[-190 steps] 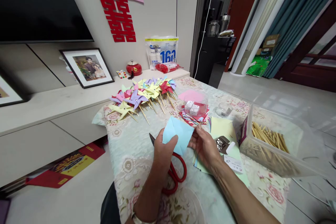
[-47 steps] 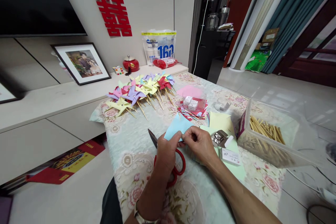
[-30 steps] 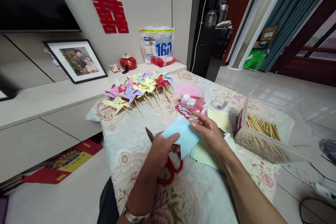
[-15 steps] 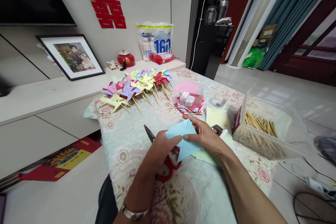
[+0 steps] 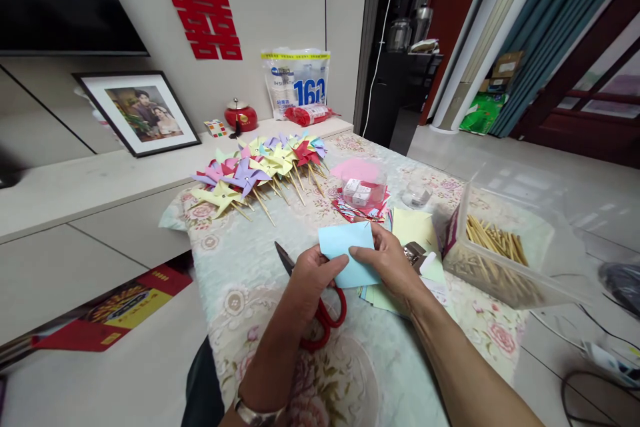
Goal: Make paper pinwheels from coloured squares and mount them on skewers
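Observation:
Between both hands I hold a light blue square of paper (image 5: pixel 347 240) above the table, with a short cut or crease showing near its upper right corner. My left hand (image 5: pixel 314 272) pinches its left side, thumb on top. On the right side, my right hand (image 5: pixel 387 255) grips it, also thumb on top. Beneath my left hand lie red-handled scissors (image 5: pixel 327 320), their dark blades pointing away to the left. Yellow and green paper sheets (image 5: pixel 413 227) are stacked beside my right hand, with a small box of metal pieces (image 5: pixel 414 253) on them.
Several finished paper pinwheels (image 5: pixel 260 170) on sticks lie at the table's far left. A clear tub (image 5: pixel 365 187) stands on red patterned paper; a small clear lid (image 5: pixel 416 195) is nearby. A plastic bin (image 5: pixel 457 233) of wooden sticks is at the right edge.
The blue paper has turned from a diamond-like angle with a corner toward me to lying squarer between my hands. Both hands still hold it.

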Demonstrator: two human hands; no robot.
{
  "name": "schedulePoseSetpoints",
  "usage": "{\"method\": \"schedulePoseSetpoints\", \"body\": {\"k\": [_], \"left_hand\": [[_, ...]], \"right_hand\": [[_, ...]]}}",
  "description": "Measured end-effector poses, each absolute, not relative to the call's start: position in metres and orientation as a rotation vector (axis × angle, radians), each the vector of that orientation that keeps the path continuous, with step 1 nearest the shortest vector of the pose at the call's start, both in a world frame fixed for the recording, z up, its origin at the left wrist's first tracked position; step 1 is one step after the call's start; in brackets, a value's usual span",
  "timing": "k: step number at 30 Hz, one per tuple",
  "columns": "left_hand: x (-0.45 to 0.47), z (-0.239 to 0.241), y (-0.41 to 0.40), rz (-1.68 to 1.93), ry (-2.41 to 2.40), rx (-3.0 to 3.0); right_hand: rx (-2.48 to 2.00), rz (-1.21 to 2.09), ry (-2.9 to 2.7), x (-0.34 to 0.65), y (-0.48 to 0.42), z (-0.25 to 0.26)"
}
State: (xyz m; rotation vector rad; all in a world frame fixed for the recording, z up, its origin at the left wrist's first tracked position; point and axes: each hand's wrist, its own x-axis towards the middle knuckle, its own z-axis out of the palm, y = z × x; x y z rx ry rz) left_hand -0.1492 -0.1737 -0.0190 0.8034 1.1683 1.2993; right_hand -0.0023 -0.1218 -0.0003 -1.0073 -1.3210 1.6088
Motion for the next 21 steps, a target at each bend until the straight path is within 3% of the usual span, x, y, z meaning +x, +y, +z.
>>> {"method": "schedulePoseSetpoints", "body": {"k": [21], "left_hand": [[-0.154,-0.015,-0.174,1.492,1.1,0.569]], "right_hand": [[-0.831,1.704,-1.237,-0.001,-0.119,-0.009]]}}
